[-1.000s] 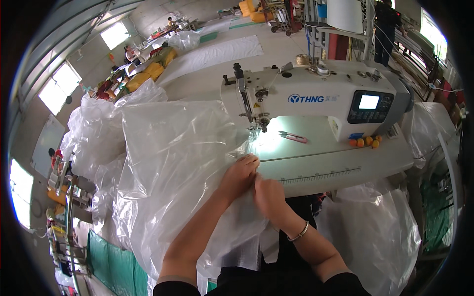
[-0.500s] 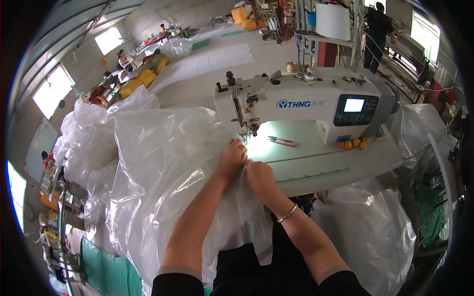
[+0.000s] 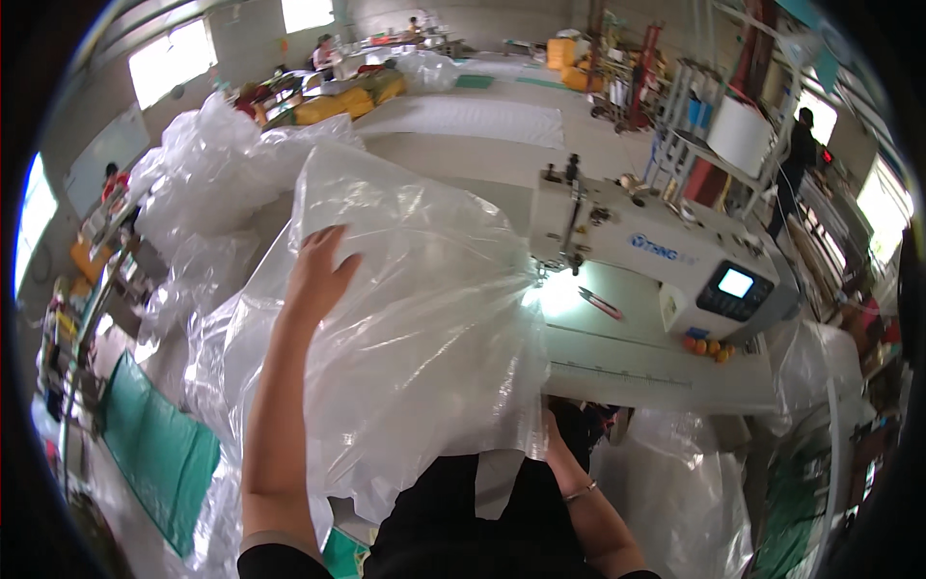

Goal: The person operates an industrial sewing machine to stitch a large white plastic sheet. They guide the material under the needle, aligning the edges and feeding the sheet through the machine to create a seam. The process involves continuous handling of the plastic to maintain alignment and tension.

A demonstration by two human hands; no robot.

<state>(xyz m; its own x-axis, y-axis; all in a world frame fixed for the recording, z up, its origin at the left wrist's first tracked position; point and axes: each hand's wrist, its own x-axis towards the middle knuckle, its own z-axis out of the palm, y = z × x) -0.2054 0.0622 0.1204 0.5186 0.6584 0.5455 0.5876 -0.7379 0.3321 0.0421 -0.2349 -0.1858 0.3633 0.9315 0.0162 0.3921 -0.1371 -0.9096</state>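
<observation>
A large sheet of clear plastic film (image 3: pixel 415 328) spreads over the left of the sewing table and hangs over my lap. Its far right part is gathered under the needle area of a white sewing machine (image 3: pixel 666 241). My left hand (image 3: pixel 323 273) is open over the film's left side, fingers spread. At the film's near right edge, below the table front, my right hand (image 3: pixel 554 440) grips the film, its fingers partly hidden. A pair of thread snips (image 3: pixel 600 303) lies on the lit table (image 3: pixel 617 338), right of the needle.
Small orange fruits (image 3: pixel 709 347) lie by the machine's base. A white thread cone (image 3: pixel 740 137) stands on a rack behind it. Crumpled plastic film (image 3: pixel 217 164) is heaped at the left, more (image 3: pixel 680 473) under the table. A person (image 3: pixel 797 159) stands at the far right.
My hands have parted from beside the needle. The left has moved left onto the film and opened; the right has come down towards me along the film's edge. The view has shifted left.
</observation>
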